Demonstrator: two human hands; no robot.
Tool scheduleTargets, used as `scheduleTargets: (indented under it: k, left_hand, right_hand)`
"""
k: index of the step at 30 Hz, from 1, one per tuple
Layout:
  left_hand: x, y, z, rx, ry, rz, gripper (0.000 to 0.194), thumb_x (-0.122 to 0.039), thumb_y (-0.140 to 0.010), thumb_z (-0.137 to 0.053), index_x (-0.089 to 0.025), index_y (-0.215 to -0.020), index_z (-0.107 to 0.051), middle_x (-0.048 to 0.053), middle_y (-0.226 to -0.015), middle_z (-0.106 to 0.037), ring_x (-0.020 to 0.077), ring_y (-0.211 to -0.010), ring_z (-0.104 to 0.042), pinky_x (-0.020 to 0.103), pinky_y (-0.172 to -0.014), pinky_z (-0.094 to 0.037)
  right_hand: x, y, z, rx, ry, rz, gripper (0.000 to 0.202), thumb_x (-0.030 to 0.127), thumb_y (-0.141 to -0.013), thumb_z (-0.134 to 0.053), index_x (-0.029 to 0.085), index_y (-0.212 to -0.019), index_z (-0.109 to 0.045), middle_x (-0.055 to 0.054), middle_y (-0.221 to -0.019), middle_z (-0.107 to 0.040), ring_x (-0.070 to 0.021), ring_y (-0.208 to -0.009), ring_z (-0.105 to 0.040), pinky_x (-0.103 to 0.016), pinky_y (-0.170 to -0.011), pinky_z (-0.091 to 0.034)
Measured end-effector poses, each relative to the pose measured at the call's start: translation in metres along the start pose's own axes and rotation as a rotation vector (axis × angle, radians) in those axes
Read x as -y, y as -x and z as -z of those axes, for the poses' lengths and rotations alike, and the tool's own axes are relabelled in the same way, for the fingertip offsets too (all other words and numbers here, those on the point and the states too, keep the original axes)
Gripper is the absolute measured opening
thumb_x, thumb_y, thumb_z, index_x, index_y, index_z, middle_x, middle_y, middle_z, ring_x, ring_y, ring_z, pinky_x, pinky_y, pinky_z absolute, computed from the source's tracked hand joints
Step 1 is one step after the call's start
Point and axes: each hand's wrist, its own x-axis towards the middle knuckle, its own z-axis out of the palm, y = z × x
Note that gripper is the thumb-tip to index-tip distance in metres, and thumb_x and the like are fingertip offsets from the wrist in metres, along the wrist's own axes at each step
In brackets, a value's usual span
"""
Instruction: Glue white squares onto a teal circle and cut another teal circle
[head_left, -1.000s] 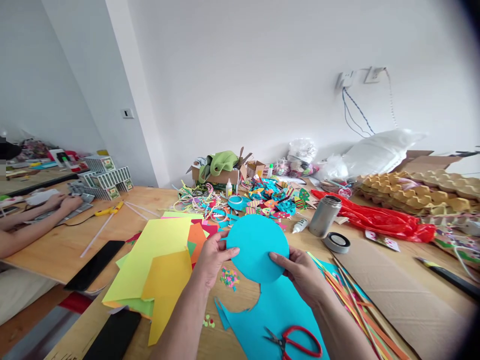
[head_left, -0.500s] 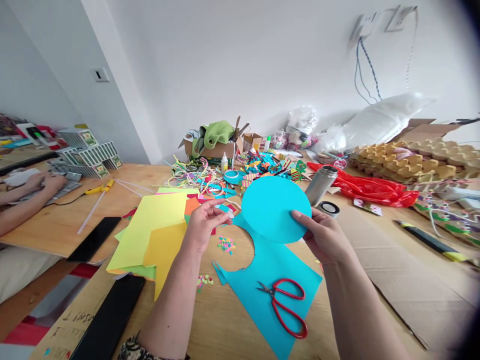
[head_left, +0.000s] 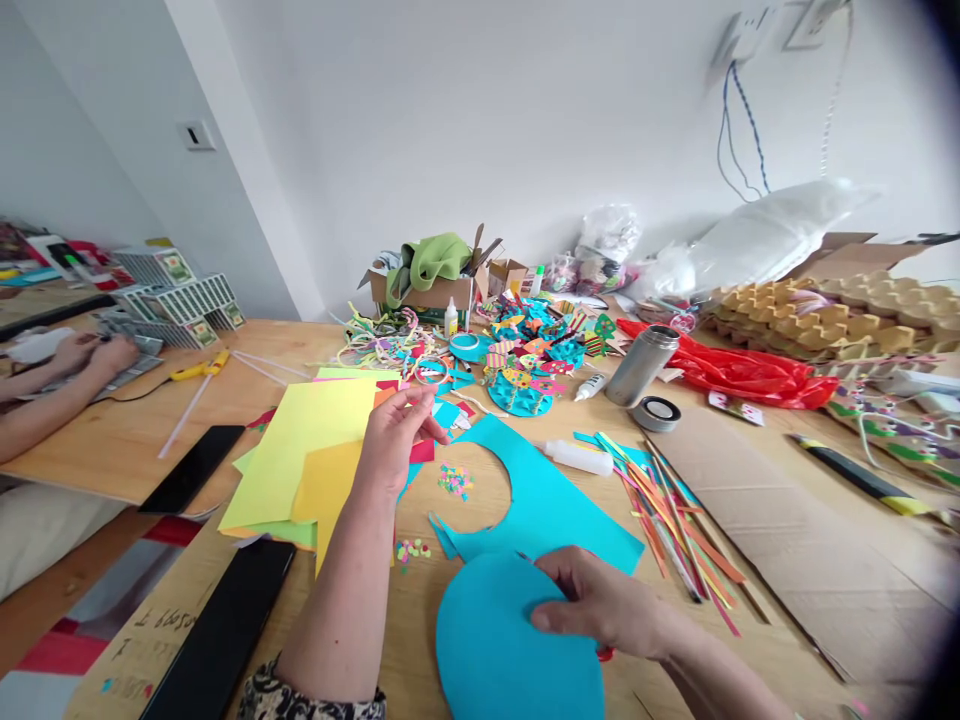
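A round blue paper disc (head_left: pixel 510 640) is pinched at its right edge by my right hand (head_left: pixel 600 605), thumb on top, low over the near part of the table. Beneath it lies the cut blue sheet (head_left: pixel 555 500) with a curved notch. Scissors show only as a bit of red handle (head_left: pixel 605 654) beside my right hand; the disc hides most of them. My left hand (head_left: pixel 397 435) hovers by the yellow papers (head_left: pixel 322 410), fingers loosely bent and apart, nothing visible in them. Near its fingertips are small paper scraps (head_left: pixel 452 418) and a pile of confetti (head_left: pixel 455 482).
Coloured paper strips (head_left: pixel 675 510), a white glue bottle (head_left: pixel 577 457) and a steel flask (head_left: pixel 643 365) stand or lie to the right. Paper fish decorations (head_left: pixel 521 375) sit behind. A phone (head_left: pixel 225 630) lies left. Another person's hands (head_left: pixel 109 355) work at far left.
My right hand has brought the blue disc down and toward me, over the scissors. The fish decorations, glue bottle and strips have come into sight. My left hand has shifted slightly left.
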Motion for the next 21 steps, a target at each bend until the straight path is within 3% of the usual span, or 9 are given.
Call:
scheduleTargets:
  k: [5, 9, 15, 21]
  left_hand:
    - [-0.001, 0.004, -0.004, 0.003, -0.049, 0.002, 0.046, -0.042, -0.066, -0.076, -0.012, -0.099, -0.065, 0.0, -0.051, -0.063, 0.0161, -0.048, -0.063, 0.029, -0.06, -0.05]
    - [0.002, 0.003, -0.003, 0.046, -0.128, -0.016, 0.046, -0.041, -0.068, -0.075, -0.012, -0.102, -0.064, 0.0, -0.054, -0.065, 0.0166, -0.051, -0.063, 0.03, -0.063, -0.051]
    - [0.025, 0.0, 0.001, 0.306, -0.468, 0.036, 0.038, -0.028, -0.066, -0.075, -0.017, -0.102, -0.069, 0.004, -0.067, -0.069, 0.02, -0.063, -0.066, 0.026, -0.059, -0.047]
    - [0.046, 0.007, 0.008, 0.562, -0.954, -0.022, 0.028, -0.011, -0.066, -0.06, -0.024, -0.088, -0.073, 0.005, -0.082, -0.073, 0.0226, -0.079, -0.065, 0.028, -0.07, -0.046]
  right_hand:
    - [-0.015, -0.003, -0.014, -0.055, 0.105, -0.042, 0.029, 0.036, -0.075, -0.066, 0.019, -0.063, -0.046, 0.007, -0.058, -0.033, -0.0075, -0.054, -0.029, -0.021, -0.045, -0.019]
    - [-0.012, -0.004, -0.022, -0.057, 0.197, -0.092, 0.029, 0.038, -0.073, -0.066, 0.019, -0.065, -0.047, 0.006, -0.061, -0.037, -0.0088, -0.056, -0.034, -0.021, -0.047, -0.023]
    - [-0.004, 0.003, -0.042, -0.218, 0.631, -0.161, 0.02, 0.035, -0.075, -0.069, 0.019, -0.085, -0.063, -0.006, -0.081, -0.068, -0.0237, -0.077, -0.062, -0.028, -0.06, -0.038]
    - [-0.042, 0.011, -0.029, -0.54, 0.944, 0.018, 0.009, 0.022, -0.085, -0.058, 0.021, -0.092, -0.063, -0.01, -0.093, -0.068, -0.0264, -0.083, -0.065, -0.035, -0.069, -0.047]
